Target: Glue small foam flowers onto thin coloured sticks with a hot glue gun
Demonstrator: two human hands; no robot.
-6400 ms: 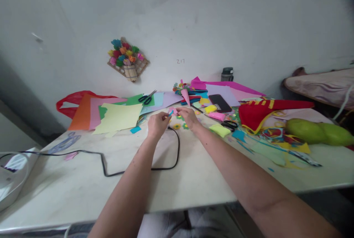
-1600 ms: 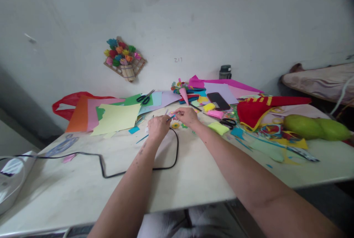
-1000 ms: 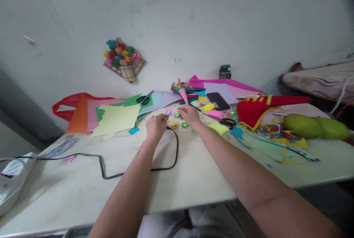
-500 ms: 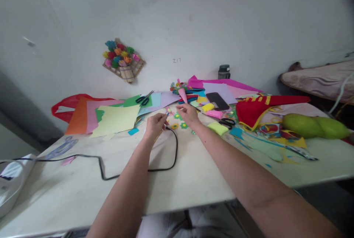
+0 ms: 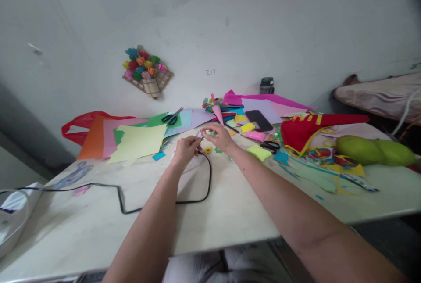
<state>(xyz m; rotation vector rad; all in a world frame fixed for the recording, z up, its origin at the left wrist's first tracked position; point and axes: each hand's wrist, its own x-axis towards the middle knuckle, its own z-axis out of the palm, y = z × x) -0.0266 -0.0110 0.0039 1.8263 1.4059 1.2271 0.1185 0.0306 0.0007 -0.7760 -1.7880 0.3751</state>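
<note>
My left hand (image 5: 186, 149) is closed in a pinch over the middle of the table, on something small and bluish that is too small to name. My right hand (image 5: 219, 137) curls in from the right, thumb and fingertips together at the same spot, almost touching the left fingertips. What lies between its fingers is hidden. Just below the left hand ends a black cable (image 5: 209, 182); the thing it leads into is mostly covered by that hand. Small green and yellow paper flowers (image 5: 208, 149) lie on the table beneath the hands.
Coloured paper sheets (image 5: 141, 142) and black scissors (image 5: 171, 119) lie at the left. Behind the hands is a pink paper cone (image 5: 217, 114) with flowers. To the right are a phone (image 5: 258, 120), more scissors (image 5: 270, 146), red cloth (image 5: 297, 134) and green fruit (image 5: 375, 150). A power strip (image 5: 19, 213) stands far left.
My right hand has moved left and slightly down, so its fingertips now meet those of my left hand. The left hand has barely shifted.
</note>
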